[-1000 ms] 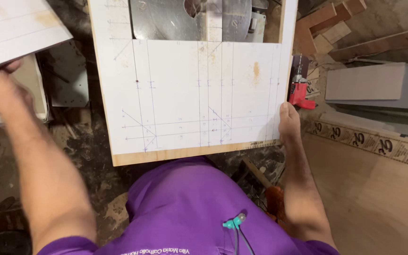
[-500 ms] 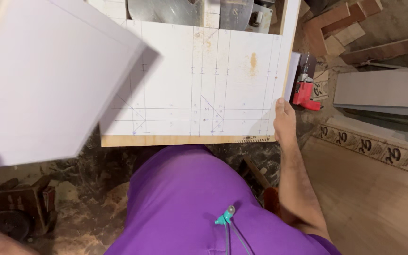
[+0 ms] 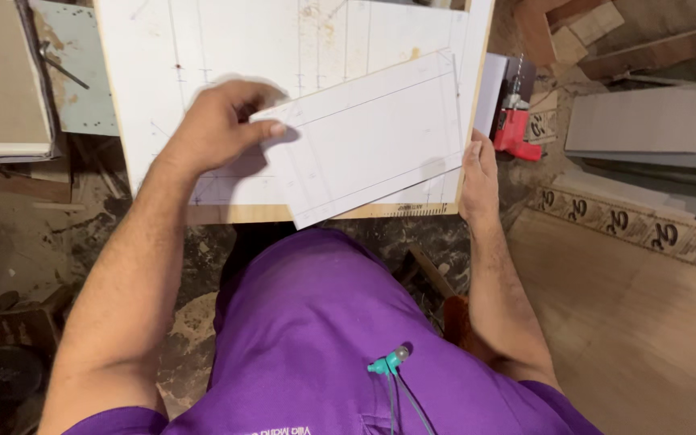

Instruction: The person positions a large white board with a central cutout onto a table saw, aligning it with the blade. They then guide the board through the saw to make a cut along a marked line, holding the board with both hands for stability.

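Note:
A large white board (image 3: 203, 48) with pencil lines lies flat in front of me, its wooden edge facing my purple shirt. On top of it rests a smaller white rectangular panel (image 3: 372, 137), tilted so its right end points away. My left hand (image 3: 219, 125) grips that panel's left end, thumb on top. My right hand (image 3: 479, 181) holds the right edge of the large board near its front corner, next to the panel's right end.
A red power drill (image 3: 513, 129) lies right of the board. Grey boards (image 3: 646, 121) and wood offcuts (image 3: 582, 28) are stacked at the far right, above a patterned strip (image 3: 646, 229). A pale panel (image 3: 2, 80) and a metal sheet (image 3: 78, 76) sit at left. Sawdust covers the floor.
My left hand swung the smaller white panel in from the left and set it down on the large board. My right hand stayed at the board's right edge.

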